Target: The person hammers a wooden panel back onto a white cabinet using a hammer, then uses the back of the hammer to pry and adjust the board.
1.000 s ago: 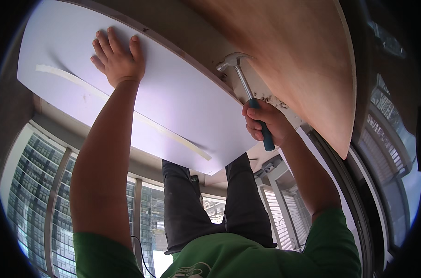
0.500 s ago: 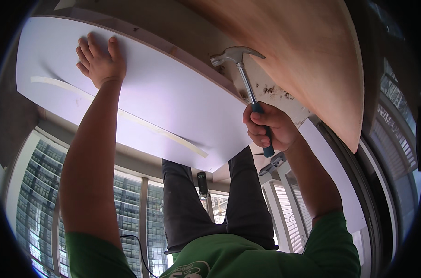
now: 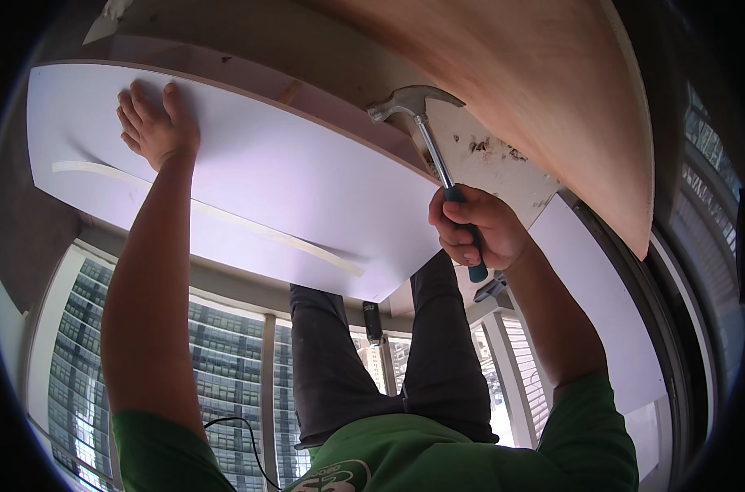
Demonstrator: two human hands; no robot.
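your left hand presses flat and open on the white panel overhead while your right hand grips the hammer, raised near the panel's edge; fixing looks unfinished.

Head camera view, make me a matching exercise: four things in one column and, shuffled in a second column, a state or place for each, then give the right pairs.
Things:
1. left hand
2. right hand
3. hammer
4. white panel

States or places:
A. metal head raised near the panel's far edge
B. closed around a teal handle
C. held overhead, a pale strip running across it
D. palm pressed flat on the panel

Pairs: 1-D, 2-B, 3-A, 4-C
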